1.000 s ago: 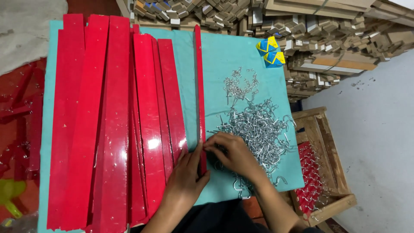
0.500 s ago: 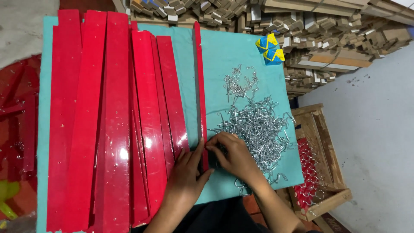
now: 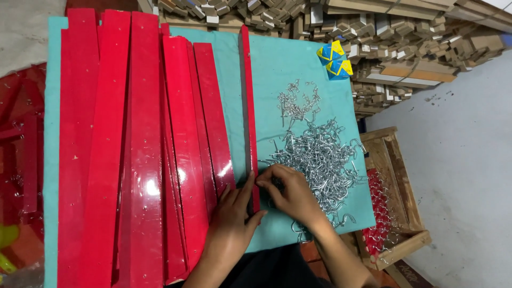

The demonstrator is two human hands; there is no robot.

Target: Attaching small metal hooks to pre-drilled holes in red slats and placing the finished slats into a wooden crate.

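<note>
A narrow glossy red slat [image 3: 247, 106] stands on its edge on the teal table [image 3: 277, 64], running away from me. My left hand [image 3: 234, 213] grips its near end from the left side. My right hand [image 3: 290, 194] presses against the same end from the right, fingers pinched at the slat; whether a hook is between them is hidden. A heap of silver metal screw hooks [image 3: 320, 154] lies just right of my right hand.
Several wide red slats [image 3: 133, 138] lie side by side over the left half of the table. A blue-and-yellow object [image 3: 334, 58] sits at the far right corner. A wooden crate [image 3: 392, 202] with red pieces stands right of the table; stacked wooden blocks [image 3: 384, 37] lie beyond.
Both hands have stayed at the near end of the upright slat, with only slight finger shifts. The view has drifted slightly.
</note>
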